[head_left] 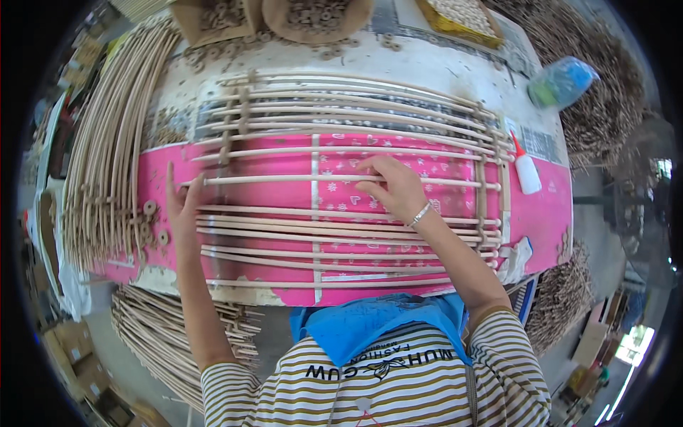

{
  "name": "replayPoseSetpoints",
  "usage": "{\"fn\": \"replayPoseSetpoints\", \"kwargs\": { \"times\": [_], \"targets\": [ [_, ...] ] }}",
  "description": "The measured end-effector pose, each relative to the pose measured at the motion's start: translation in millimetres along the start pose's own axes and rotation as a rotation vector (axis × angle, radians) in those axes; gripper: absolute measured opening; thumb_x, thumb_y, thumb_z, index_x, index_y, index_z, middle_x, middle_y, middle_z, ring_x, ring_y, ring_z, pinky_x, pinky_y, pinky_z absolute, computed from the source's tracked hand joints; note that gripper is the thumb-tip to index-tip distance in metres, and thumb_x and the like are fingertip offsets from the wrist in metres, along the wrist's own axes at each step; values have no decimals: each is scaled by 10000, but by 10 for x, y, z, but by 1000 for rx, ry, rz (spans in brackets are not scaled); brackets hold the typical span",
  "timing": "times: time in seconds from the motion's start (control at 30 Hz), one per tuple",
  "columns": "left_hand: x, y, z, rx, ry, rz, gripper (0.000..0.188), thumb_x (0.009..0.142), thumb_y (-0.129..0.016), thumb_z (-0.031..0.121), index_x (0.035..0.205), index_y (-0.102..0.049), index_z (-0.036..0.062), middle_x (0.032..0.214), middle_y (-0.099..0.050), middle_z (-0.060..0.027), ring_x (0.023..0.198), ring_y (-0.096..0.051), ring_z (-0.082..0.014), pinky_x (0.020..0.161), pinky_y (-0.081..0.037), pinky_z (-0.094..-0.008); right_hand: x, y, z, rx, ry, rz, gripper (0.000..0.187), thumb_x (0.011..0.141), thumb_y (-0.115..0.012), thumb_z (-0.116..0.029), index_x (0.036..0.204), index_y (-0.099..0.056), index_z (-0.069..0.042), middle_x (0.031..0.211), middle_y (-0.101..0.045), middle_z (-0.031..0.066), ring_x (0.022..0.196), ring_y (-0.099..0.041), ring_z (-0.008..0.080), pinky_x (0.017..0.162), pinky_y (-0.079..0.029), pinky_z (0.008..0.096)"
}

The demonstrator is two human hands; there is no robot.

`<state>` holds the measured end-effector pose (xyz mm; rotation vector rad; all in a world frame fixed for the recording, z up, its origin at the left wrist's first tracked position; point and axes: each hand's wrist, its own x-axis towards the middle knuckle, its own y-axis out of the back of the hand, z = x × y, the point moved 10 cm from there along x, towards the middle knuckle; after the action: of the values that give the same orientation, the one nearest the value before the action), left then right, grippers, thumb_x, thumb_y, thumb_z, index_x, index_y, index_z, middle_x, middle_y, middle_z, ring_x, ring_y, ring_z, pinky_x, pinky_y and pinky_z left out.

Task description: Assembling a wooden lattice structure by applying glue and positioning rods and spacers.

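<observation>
A thin pale wooden rod (270,180) lies crosswise in front of me, over a pink printed sheet (171,265). Its left end sits between the thumb and fingers of my left hand (186,206), whose index finger points upward. My right hand (400,191) pinches the same rod right of its middle, thumb and index finger curled around it. Beyond it, several parallel rods (341,112) rest across upright wooden strips with small wooden rings on them. Nearer to me, more loose rods (306,226) lie side by side, their right ends along another strip (482,192).
A white bottle with a red nozzle (527,174) lies at the right. Bundled rods (107,149) stack at the left, beside loose wooden rings (150,207). At the back are a round container of rings (316,32), a yellow tray (491,37) and a plastic-wrapped bundle (562,82).
</observation>
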<state>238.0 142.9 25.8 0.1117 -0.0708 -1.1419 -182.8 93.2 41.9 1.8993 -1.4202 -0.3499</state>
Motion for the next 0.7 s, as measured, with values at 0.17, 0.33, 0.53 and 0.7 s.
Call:
{"fn": "replayPoseSetpoints", "kwargs": {
  "times": [0.17,0.33,0.53,0.7],
  "targets": [
    [74,-241,-67,-20,63,-32,745,1062,-658,119,1685,-251,94,1125,-706,-76,1073,-674,-135,984,-525,-292,77,54,154,-34,30,16,175,891,-801,-189,1001,-718,-81,937,-673,69,862,-664,239,737,-544,364],
    [67,-300,-89,-8,42,-71,736,1069,-650,142,1684,-249,94,1157,-724,-107,1092,-687,-149,974,-532,-295,112,33,198,-76,111,67,141,903,-777,-204,964,-726,-88,908,-655,73,916,-635,280,809,-506,409],
    [109,-149,-58,428,-94,-84,508,1000,-736,187,1479,-604,84,987,-720,-33,832,-631,-107,722,-505,-281,111,66,218,-63,137,45,144,893,-774,-198,942,-735,-69,934,-674,86,915,-645,296,814,-509,426],
    [-83,-410,500,975,-450,-144,542,821,-832,231,1347,-705,243,1123,-670,-54,1054,-632,-303,905,-459,-462,64,45,169,-57,120,13,157,890,-782,-193,963,-737,-62,933,-666,88,915,-643,294,805,-504,411]
  ]
}}
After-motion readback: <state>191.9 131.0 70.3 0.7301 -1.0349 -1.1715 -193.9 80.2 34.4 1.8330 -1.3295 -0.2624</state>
